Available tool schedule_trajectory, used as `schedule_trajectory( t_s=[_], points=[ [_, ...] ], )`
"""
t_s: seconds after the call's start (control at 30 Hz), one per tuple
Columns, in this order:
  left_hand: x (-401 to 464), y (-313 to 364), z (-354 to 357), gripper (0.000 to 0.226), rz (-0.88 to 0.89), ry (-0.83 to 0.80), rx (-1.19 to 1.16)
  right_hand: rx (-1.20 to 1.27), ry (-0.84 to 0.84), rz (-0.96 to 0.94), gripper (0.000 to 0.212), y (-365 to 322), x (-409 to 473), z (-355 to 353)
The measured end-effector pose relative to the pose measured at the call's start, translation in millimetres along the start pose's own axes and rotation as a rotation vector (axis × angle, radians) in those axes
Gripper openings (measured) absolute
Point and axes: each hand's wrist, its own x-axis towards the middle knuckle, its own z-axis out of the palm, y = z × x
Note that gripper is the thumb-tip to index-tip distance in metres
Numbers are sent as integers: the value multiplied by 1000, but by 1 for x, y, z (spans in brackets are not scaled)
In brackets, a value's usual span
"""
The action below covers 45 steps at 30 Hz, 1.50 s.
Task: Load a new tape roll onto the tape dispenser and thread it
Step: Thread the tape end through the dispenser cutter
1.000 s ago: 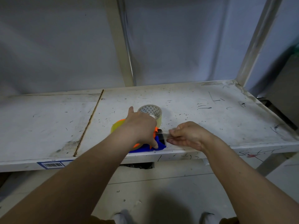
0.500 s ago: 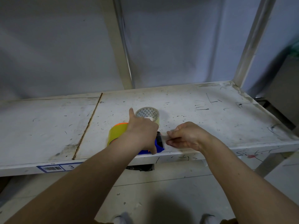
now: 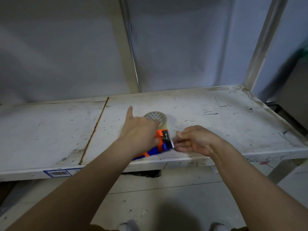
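A blue and orange tape dispenser (image 3: 162,144) lies near the front edge of the white shelf (image 3: 216,124). My left hand (image 3: 140,130) covers and grips its body, thumb pointing up; the roll mounted on it is hidden under that hand. My right hand (image 3: 194,140) pinches the free end of the tape (image 3: 173,145) at the dispenser's black front roller. A clear tape roll (image 3: 156,117) with a patterned core stands just behind the dispenser.
The scuffed shelf has a seam (image 3: 95,130) to the left and a barcode label (image 3: 57,173) on its front lip. Upright posts (image 3: 128,47) (image 3: 261,42) rise at the back and right. The floor lies below.
The dispenser has been turned, so its orange and black front now shows. The yellow roll, visible earlier at the left, is now hidden by my left hand. My right hand stays pinched at the tape end.
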Motion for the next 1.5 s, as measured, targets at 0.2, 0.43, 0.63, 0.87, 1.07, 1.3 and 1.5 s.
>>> schedule_trajectory(
  t_s=[0.2,0.43,0.63,0.87,1.07,1.3,1.5],
  points=[
    [2,-21,-5,56,-31,-70,-103,140,-14,-41,12,-3,-2,3],
    [13,-19,-7,42,-4,-68,-272,146,-23,-46,10,-1,2,11],
    [0,-2,-19,79,7,-202,-458,185,-40,-96,21,-6,-6,14],
    [4,1,5,60,14,-73,-267,69,-90,-119,22,-12,-13,5],
    [5,0,10,55,36,-104,-226,-93,-9,-105,21,-15,-15,-7],
    [8,-7,9,61,5,-92,-286,-95,-63,17,18,-18,-15,-7],
    [8,-9,6,66,-1,-107,-299,-113,-77,23,18,-24,-21,-9]
  ],
)
